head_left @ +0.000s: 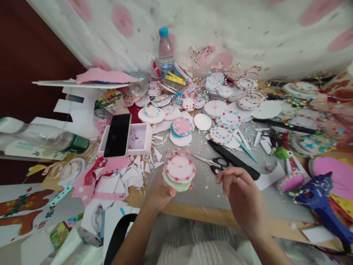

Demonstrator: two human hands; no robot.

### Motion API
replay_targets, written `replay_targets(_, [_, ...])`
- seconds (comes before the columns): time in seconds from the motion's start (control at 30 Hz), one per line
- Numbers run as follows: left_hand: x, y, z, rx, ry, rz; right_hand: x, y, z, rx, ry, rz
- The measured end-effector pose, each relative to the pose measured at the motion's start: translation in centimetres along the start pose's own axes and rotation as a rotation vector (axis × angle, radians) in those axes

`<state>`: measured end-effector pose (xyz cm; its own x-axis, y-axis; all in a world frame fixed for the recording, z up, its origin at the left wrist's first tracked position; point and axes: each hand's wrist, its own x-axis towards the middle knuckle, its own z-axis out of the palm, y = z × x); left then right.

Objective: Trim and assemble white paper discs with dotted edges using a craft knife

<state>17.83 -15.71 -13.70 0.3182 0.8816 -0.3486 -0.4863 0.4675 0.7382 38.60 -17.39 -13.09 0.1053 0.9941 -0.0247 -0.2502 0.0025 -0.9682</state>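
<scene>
My left hand [159,194] is closed around a small tiered paper cake [179,170], with a pink-and-white top trimmed in red over a pale green base. It is slightly blurred. My right hand [244,195] hovers over the mat's front part, fingers loosely bent, with nothing visible in it. Just beyond its fingertips lie black-handled scissors [213,162] and a black utility-knife-like tool [234,158]. Farther back on the grey cutting mat [190,198] rests another tiered cake, pink and blue [182,127], on a white disc.
Decorated white discs [220,134] crowd the back. A water bottle [166,51] stands behind them. A phone [118,134] lies across a white box [142,138], near paper scraps [134,176]. A blue glue gun [320,202] is at right; a large bottle [55,136] lies left.
</scene>
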Motion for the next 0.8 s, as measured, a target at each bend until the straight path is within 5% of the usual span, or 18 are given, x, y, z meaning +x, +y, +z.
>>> replay_targets(0.27, [-0.2,-0.4,0.6,0.015,-0.039,-0.029,-0.2,1.3,0.6,-0.066,-0.178,0.05])
replay_targets(0.57, [-0.3,-0.3,0.0,0.016,-0.01,0.014,-0.2,0.2,0.3,-0.014,0.008,0.008])
replay_targets(0.8, [-0.4,-0.4,0.6,-0.004,-0.056,0.004,-0.3,1.5,0.5,-0.091,-0.2,0.07])
